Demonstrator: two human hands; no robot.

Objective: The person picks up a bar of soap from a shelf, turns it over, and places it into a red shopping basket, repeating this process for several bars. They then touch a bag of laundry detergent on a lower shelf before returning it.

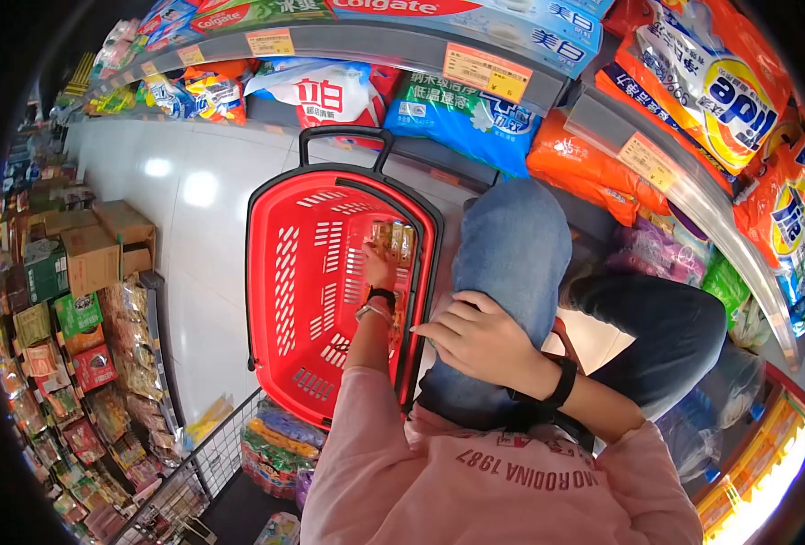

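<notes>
My left hand [380, 268] reaches down into a red shopping basket [271, 263], its fingers closed at the edge of a clear-wrapped pack of golden-brown items [395, 238]. More of the same wrapped goods lie below, partly hidden by my forearm. A bracelet and a dark band circle that wrist. My right hand [480, 336] lies over my bent knee [516, 263], fingers stretched out and holding nothing, with a black watch [562, 381] on its wrist. The basket stands on the floor, its black handle [346, 134] at the far end.
A curved shelf holds toothpaste boxes [475, 23], a blue detergent bag [462, 123] and orange detergent bags [702, 82]. Cartons [94, 259] and packaged goods stand at left on the tiled floor [203, 245]. A wire rack [207, 468] is near the basket.
</notes>
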